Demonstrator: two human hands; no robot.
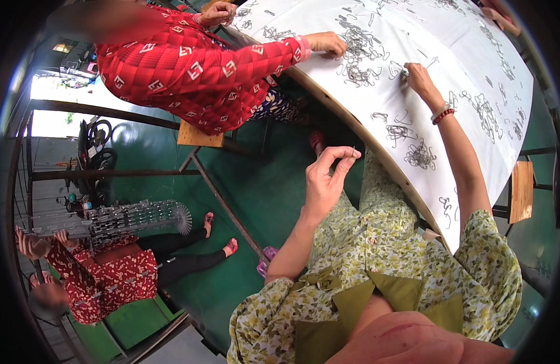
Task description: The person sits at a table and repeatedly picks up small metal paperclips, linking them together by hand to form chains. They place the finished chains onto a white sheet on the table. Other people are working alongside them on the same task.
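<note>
Dark bent wire pieces [420, 156] lie in loose heaps on the white-covered table [434, 203]. My left hand [329, 182] is raised in front of the table's near edge. Its thumb and forefinger pinch a small, thin dark wire piece [354, 151], of which little shows. My right hand [423, 85], with a bracelet and red beads at the wrist, reaches over the table. Its fingers are closed at a few bent wires [396, 70]; whether one is between the fingertips is partly hidden. A larger wire heap [360, 48] lies beyond them.
At the left, a person in a red patterned jacket [201, 70] works the same table, one hand [327, 43] at the large heap. Another hand [503, 21] shows at the far right. A person at lower left handles a long wire rack [128, 218]. Wooden stools [521, 191] stand around.
</note>
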